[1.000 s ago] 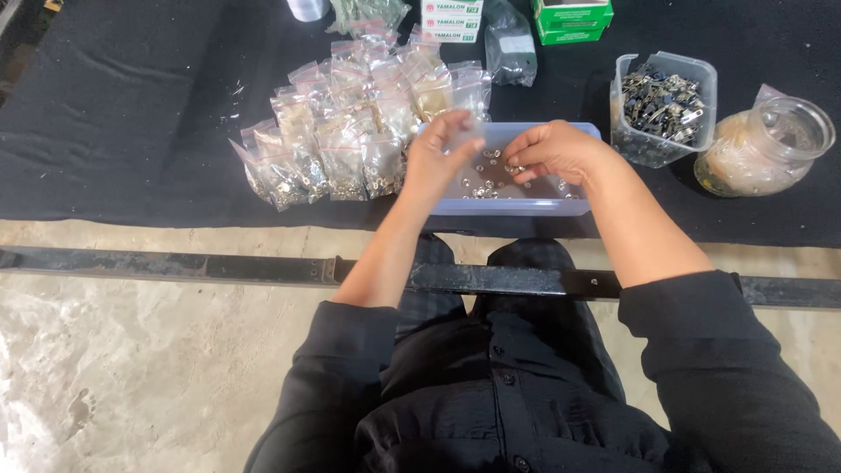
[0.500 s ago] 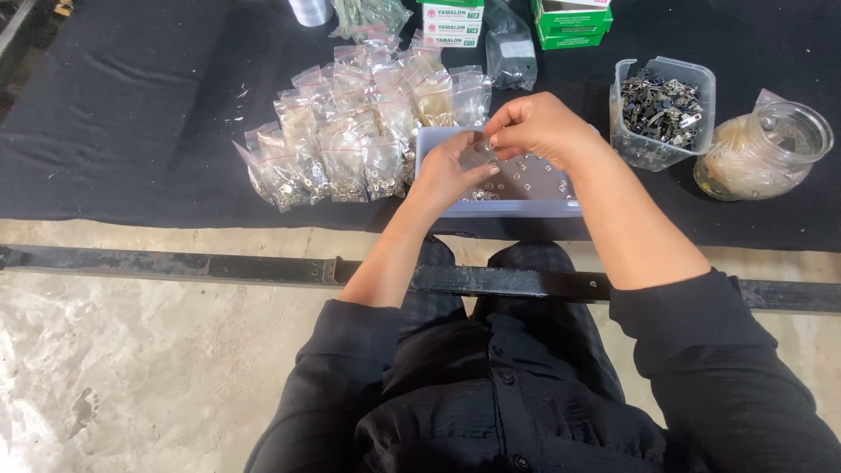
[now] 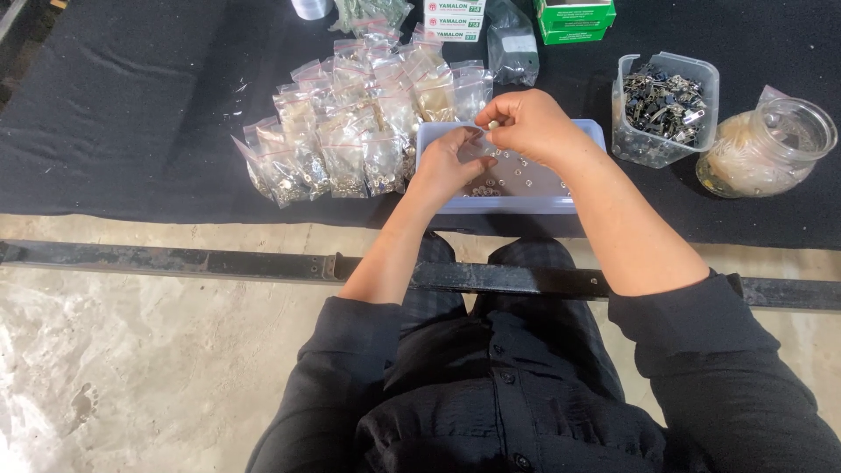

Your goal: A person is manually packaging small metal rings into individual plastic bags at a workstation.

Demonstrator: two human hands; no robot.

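My left hand (image 3: 448,165) holds a small clear plastic bag (image 3: 477,144) upright over a pale blue tray (image 3: 512,206). My right hand (image 3: 528,123) is just above it. Its fingertips pinch a small pale piece at the bag's mouth. Several small shiny metal pieces (image 3: 517,180) lie loose in the tray, partly hidden by my hands. Left of the tray, several filled clear bags (image 3: 350,131) lie in a pile on the black cloth (image 3: 131,105).
A clear tub of dark metal parts (image 3: 664,109) and a glass jar (image 3: 769,147) stand to the right of the tray. Green boxes (image 3: 574,17), white boxes (image 3: 455,17) and a dark bag (image 3: 512,44) sit at the back. A metal bar (image 3: 219,263) runs under the table edge.
My right hand has lifted out of the tray and moved up and left to the bag's mouth. My left hand has stayed over the tray's left part with the bag.
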